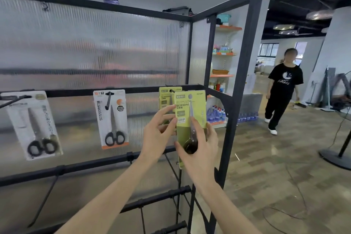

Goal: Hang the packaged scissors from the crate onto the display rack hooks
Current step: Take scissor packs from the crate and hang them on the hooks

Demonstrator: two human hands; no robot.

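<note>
Up at the display rack, seen from the head camera, the right hand gripped a green scissors package low down, thumb across its front, fingers curled behind, raised just before a hook. That hook already carried another green package, mostly hidden behind the held one. The left hand touched the held card's left edge with loosely spread fingers. Two white scissors packages hung further left. No crate was in view. A person in black stood blurred at right.
</note>
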